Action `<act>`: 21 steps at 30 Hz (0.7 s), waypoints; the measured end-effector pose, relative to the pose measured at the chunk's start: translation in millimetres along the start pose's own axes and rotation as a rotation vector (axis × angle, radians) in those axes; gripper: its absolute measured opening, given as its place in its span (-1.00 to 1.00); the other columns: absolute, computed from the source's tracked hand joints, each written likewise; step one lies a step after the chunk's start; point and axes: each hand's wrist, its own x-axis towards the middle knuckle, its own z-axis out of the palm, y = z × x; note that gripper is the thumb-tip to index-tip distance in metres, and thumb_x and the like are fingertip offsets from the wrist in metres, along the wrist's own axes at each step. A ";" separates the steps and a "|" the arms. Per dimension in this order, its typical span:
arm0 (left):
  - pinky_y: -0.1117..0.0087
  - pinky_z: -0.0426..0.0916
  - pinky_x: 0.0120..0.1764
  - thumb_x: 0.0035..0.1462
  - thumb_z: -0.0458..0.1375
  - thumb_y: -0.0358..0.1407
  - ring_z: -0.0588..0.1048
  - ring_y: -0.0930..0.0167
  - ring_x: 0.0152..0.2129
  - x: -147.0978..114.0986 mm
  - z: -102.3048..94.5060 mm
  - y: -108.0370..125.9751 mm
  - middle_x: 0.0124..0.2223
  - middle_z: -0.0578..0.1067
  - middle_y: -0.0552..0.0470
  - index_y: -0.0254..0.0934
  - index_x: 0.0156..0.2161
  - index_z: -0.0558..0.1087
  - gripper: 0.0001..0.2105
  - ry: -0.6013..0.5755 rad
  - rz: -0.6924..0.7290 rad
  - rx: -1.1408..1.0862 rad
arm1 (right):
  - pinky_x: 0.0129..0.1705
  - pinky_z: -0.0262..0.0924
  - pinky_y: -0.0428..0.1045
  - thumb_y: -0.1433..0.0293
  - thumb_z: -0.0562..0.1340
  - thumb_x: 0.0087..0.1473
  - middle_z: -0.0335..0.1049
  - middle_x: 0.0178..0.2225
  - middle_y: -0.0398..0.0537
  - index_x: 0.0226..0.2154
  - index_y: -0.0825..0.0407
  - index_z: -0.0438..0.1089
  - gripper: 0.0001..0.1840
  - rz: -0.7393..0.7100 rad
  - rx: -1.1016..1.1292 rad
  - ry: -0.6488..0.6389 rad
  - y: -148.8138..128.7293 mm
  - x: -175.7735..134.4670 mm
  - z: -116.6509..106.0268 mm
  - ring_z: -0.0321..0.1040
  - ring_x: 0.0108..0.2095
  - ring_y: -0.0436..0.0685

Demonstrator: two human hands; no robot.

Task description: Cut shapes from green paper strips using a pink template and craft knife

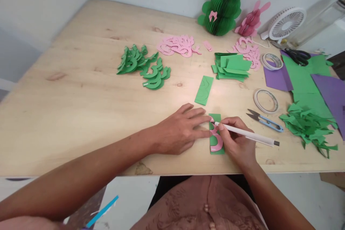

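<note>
My right hand (pixel 238 142) grips a white pen (pixel 250 135), its dark tip at the upper part of a pink curved paper cutout (pixel 217 144). That cutout lies on a green paper strip (pixel 215 116) near the table's front edge. My left hand (pixel 185 127) rests flat with fingers spread, its fingertips reaching the left edge of the strip and the cutout. Just beyond my fingers lies another green paper strip (pixel 204 90) with a curved outline drawn on it.
Green cutouts (pixel 155 75), pink cutouts (pixel 178 45) and folded green paper (pixel 233 66) lie farther back. Blue thread snips (pixel 265 120), a tape roll (pixel 266 101) and green scraps (pixel 309 127) are on the right. A green honeycomb rabbit (pixel 225 9) and white fan (pixel 287 24) stand behind.
</note>
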 end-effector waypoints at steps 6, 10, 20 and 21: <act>0.03 0.12 0.16 0.19 0.05 -0.41 0.26 0.16 0.15 -0.3 0.1 0.1 0.22 0.35 -0.10 -0.09 0.15 0.40 -0.57 0.010 0.000 0.005 | -0.59 0.18 -0.13 0.36 0.24 0.13 0.42 -0.53 -0.19 -0.39 -0.01 0.39 -0.92 -0.065 -0.050 -0.010 -0.1 1.0 1.0 0.29 -0.59 -0.04; 0.03 0.12 0.16 0.19 0.05 -0.40 0.26 0.15 0.16 -0.3 -0.6 -0.1 0.24 0.33 -0.10 -0.09 0.16 0.39 -0.57 -0.001 -0.002 0.005 | -0.59 0.17 -0.15 0.37 0.24 0.13 0.42 -0.54 -0.21 -0.39 -0.01 0.38 -0.92 -0.083 -0.055 -0.019 -1.1 1.6 1.0 0.29 -0.60 -0.06; -0.01 0.10 0.17 0.18 0.06 -0.40 0.25 0.14 0.17 -1.0 0.3 -0.3 0.25 0.32 -0.12 -0.11 0.17 0.38 -0.55 -0.001 -0.002 -0.009 | -0.60 0.17 -0.13 0.33 0.25 0.13 0.44 -0.52 -0.19 -0.36 -0.01 0.41 -0.91 -0.075 -0.061 -0.031 1.2 1.7 2.2 0.31 -0.60 -0.04; 0.00 0.10 0.17 0.17 0.06 -0.41 0.25 0.14 0.16 -1.0 0.5 -0.3 0.25 0.33 -0.12 -0.11 0.16 0.38 -0.55 0.001 -0.002 -0.009 | -0.60 0.17 -0.13 0.32 0.24 0.13 0.44 -0.52 -0.19 -0.36 -0.01 0.41 -0.91 -0.075 -0.064 -0.032 1.1 1.7 2.3 0.31 -0.60 -0.03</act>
